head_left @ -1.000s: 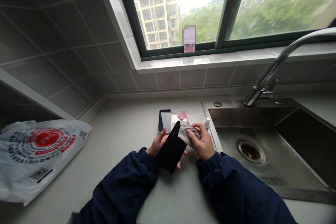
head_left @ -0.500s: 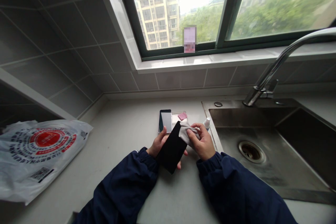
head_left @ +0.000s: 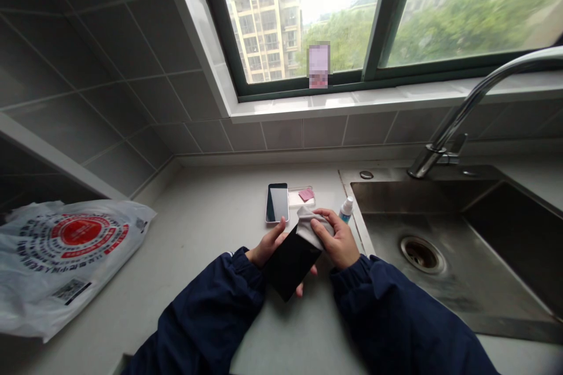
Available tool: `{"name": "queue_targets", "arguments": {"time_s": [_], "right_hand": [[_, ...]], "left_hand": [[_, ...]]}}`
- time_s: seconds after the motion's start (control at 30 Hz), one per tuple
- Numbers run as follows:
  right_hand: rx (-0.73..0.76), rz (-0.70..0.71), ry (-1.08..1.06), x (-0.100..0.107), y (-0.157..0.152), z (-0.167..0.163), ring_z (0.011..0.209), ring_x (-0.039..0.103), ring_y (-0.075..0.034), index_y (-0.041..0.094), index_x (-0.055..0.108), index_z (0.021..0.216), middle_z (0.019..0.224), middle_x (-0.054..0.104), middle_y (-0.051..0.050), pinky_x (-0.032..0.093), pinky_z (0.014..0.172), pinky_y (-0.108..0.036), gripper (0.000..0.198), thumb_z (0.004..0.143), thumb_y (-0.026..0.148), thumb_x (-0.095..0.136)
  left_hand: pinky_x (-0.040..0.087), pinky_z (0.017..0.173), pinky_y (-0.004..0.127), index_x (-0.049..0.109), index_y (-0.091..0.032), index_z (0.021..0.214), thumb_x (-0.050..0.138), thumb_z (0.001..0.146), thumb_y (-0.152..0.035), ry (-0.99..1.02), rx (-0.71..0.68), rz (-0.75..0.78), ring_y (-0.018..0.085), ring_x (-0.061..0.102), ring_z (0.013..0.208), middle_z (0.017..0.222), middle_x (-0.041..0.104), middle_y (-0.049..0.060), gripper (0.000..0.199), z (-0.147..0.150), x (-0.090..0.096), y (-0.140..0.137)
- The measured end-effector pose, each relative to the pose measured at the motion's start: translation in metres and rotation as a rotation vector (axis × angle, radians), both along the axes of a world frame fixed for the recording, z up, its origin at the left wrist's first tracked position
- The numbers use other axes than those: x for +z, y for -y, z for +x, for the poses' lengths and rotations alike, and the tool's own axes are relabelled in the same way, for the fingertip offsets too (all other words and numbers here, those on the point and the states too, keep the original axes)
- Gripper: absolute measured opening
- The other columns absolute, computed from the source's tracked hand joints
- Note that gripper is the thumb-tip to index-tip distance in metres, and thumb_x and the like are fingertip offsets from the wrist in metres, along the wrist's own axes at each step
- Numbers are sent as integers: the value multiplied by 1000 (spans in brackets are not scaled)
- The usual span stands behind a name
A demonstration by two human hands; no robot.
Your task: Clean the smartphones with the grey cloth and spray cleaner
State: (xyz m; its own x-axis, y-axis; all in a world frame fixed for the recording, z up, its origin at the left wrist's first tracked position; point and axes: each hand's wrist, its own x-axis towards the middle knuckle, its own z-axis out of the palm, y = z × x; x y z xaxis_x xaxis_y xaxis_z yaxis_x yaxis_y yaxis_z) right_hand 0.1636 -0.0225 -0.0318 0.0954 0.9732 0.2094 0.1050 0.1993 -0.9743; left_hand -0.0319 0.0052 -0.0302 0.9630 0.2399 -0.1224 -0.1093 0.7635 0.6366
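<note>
Head view: the left hand grips the black phone from beneath, tilting its screen upward so the surface is exposed. The right hand is closed on a grey cloth, pressing it against the phone's upper end. Both are held above the desk, near a second phone, a small bottle and the sink.

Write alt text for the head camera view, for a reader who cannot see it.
A person's left hand holds a black phone above a grey counter while the right hand presses a grey cloth onto its upper end. Beyond lie a second phone, a small dropper bottle and a steel sink under a window.
</note>
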Motion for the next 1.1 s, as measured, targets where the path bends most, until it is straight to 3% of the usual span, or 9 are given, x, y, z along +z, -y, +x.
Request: {"name": "queue_targets", "arguments": {"time_s": [0.2,0.53,0.67,1.1], "right_hand": [[39,20,36,0,1,-1,122,59,-28,23,65,124,128,67,-7,39,110,-43,41,92,48,58],[-36,9,18,3,1,2,99,66,-26,23,66,107,105,72,-5,49,93,-39,33,88,49,63],[11,13,6,1,1,2,98,66,-25,23,64,109,106,71,-5,48,94,-39,32,89,47,62],[27,-2,-34,-2,0,1,96,67,-24,24,61,109,104,71,-5,51,88,-36,32,88,48,64]], "left_hand": [[58,65,45,55,-6,128,19,90,-77,30,61,27,35,74,74,106,71,23,88,0,-4,-2],[57,66,49,47,-8,136,20,90,-77,88,64,0,37,74,75,108,70,25,87,-1,0,-2],[57,66,48,50,-8,133,20,89,-78,47,1,-4,37,74,76,109,69,24,88,-2,2,-2],[57,67,48,49,-9,134,20,90,-77,51,2,0,37,74,76,107,70,24,87,-1,2,-2]]}}
